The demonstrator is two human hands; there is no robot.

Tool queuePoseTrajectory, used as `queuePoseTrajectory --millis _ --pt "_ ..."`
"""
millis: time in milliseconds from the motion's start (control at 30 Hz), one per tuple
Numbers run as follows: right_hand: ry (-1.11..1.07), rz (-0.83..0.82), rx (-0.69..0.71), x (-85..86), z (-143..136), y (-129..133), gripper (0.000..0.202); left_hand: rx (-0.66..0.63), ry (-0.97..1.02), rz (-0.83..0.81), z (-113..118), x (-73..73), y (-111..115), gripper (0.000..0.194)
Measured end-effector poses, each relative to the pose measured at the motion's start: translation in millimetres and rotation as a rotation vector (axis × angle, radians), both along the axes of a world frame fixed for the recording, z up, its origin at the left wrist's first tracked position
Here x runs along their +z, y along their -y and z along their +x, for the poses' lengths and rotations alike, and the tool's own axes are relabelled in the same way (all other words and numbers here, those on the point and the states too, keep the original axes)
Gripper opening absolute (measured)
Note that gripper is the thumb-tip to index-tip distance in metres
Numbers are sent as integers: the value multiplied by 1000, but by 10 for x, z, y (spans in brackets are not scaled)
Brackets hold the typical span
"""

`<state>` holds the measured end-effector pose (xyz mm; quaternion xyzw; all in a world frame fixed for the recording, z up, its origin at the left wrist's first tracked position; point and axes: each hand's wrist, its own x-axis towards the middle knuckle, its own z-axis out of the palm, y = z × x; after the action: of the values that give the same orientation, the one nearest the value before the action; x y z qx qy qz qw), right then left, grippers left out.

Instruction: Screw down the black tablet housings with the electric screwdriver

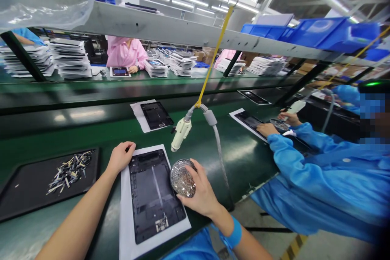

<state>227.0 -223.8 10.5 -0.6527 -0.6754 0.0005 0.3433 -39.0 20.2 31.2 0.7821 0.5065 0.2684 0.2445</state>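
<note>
Black panel (146, 205), long axis pointing away, far end slanting left.

No readable text, labels, brands, numbers or signs anywhere.

Left hand (121, 155) loosely curled, right hand (201, 187) in open-fingered grip.

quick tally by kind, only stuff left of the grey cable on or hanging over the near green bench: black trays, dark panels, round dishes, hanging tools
black tray: 1
dark panels, front panel and back panel: 2
round dish, held in the right hand: 1
hanging tool: 1
total: 5
</note>
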Motion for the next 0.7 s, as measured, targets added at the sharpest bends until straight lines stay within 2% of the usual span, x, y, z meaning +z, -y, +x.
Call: queuePoseTrajectory --millis 100,300,567,700 --pt "-24 -42 12 8 112 -18 92 5 -3 -12 2 7 4 41" --pt "-119 -263 58 106 424 -163 89 14 6 -7 -1 -27 -18 40" --pt "-102 -397 245 233 614 -456 103 12 -5 -14 5 -19 -11 42" --pt "-70 -459 301 235 695 -485 112 15 -3 -28 7 -22 -13 43"
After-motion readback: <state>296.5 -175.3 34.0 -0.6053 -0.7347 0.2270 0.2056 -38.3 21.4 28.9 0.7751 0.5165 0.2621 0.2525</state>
